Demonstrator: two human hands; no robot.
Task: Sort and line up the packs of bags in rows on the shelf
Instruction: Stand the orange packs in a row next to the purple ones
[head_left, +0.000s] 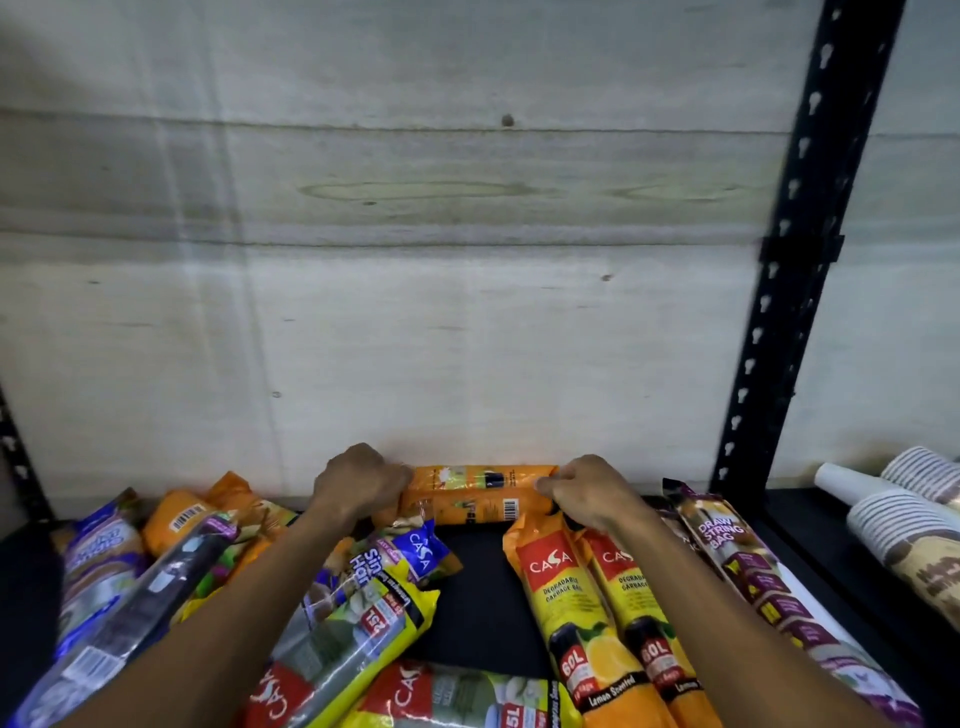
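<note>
Both hands clasp one orange plastic pack of bags (475, 493) lying crosswise at the back of the black shelf (480, 597), against the pale plywood wall (415, 260): the left hand (358, 483) curls round its left end, the right hand (587, 491) pinches its right end. Left of the arms sits a jumbled heap of mixed packs (171, 566); to the right, two orange-and-yellow lemon-scented packs (592, 613) lie side by side, then a purple drawstring-bag pack (748, 566), then stacked paper cups (893, 514).

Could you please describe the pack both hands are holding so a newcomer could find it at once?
Look to the back of the black shelf, against the pale wall. An orange pack lies there sideways, gripped at its ends by the left hand and right hand. Unlike the lengthwise lemon packs, it shows its barcode.
</note>
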